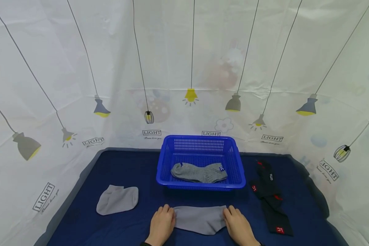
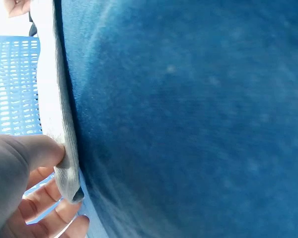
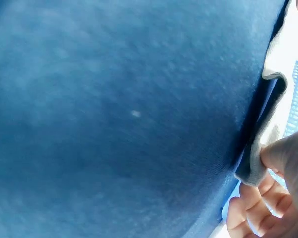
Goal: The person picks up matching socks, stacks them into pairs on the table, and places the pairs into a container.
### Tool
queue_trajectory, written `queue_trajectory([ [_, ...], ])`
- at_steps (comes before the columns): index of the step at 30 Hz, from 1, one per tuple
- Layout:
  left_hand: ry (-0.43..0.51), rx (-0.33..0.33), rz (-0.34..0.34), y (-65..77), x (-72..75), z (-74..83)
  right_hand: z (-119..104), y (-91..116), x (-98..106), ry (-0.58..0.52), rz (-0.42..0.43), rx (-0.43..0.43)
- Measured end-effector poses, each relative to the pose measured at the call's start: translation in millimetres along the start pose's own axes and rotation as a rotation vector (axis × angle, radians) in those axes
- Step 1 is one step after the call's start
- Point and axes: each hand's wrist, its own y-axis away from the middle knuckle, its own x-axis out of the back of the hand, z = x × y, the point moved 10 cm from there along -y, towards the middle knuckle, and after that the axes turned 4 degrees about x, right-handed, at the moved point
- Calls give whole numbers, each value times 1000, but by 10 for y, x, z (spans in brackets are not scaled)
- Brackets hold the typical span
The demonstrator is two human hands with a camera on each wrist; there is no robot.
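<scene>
A plain light grey sock [image 1: 200, 219] is stretched sideways between both hands, just in front of the blue basket. Its left end is pinched by my left hand [image 1: 162, 223], with the thumb [image 2: 44, 150] on the near face in the left wrist view. My right hand [image 1: 239, 226] pinches the other end; in the right wrist view the sock [image 3: 275, 119] has a fold beside the thumb. Another plain light grey sock [image 1: 117, 200] lies flat on the left. Inside the basket [image 1: 200, 186] rest darker grey socks [image 1: 198, 173] with a small blue label.
On the right, black socks [image 1: 269, 194] with red labels lie overlapping in a line. A dark blue cloth [image 1: 110, 232] covers the table. White sheeting [image 1: 172, 51] printed with lamps hangs around the back and sides.
</scene>
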Motion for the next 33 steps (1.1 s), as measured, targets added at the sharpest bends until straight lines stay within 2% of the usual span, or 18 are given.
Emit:
queue_trajectory([
  [10,9,8,-9,8,-56,-35,29,6,-87,7,-17,13],
  [17,23,-1,32,32,-71,-59,56,14,-113,6,-19,-1],
  [22,14,-6,28,38,-92,-74,46,12,-85,4,-15,-6],
  [27,50,-1,-2,22,-46,-110,59,16,-49,-14,-15,-41],
  [33,53,51,70,0,88,-312,55,40,-50,-76,-17,-89],
])
